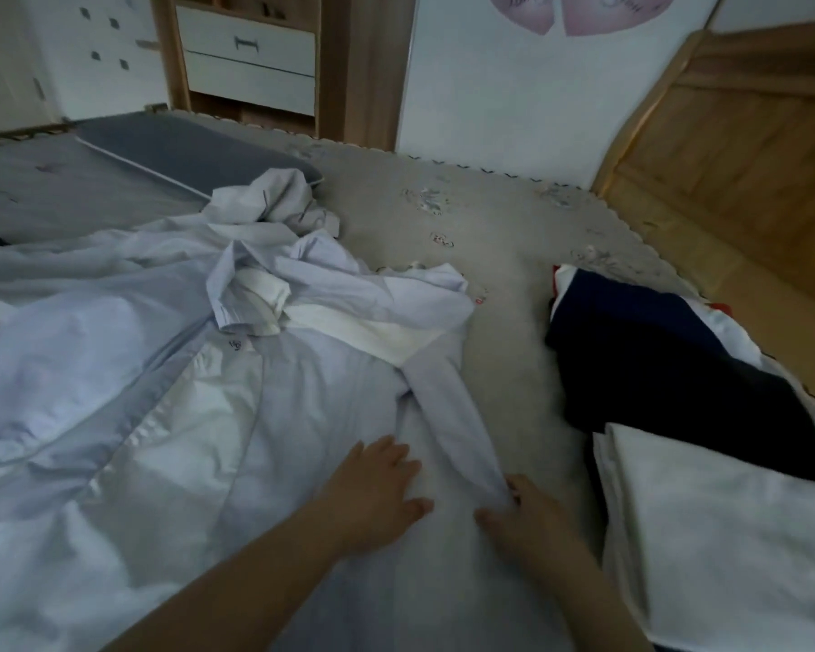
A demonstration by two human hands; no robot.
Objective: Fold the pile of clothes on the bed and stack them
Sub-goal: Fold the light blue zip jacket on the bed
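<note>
Pale blue cotton shirt (302, 416) lies spread on the grey patterned bed cover (504, 256). Left hand (377, 491) rests flat on the shirt body, fingers straight and slightly apart. Right hand (523, 515) pinches the cuff end of the long blue sleeve (448, 416), just right of the left hand. Folded dark navy garment (669, 369) and folded white cloth (725, 524) lie at right, well apart from the shirt.

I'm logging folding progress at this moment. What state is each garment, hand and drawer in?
Light blue shirt: spread flat on the bed, sleeve folded in over its body.
Crumpled shirts: unfolded, heaped beyond it.
Dark garment: folded, lying to the right.
White garment: folded, overlapping the dark garment's near edge.
Left hand: flat, pressing the shirt.
Right hand: pinching the sleeve cuff.
Drawers: closed.
</note>
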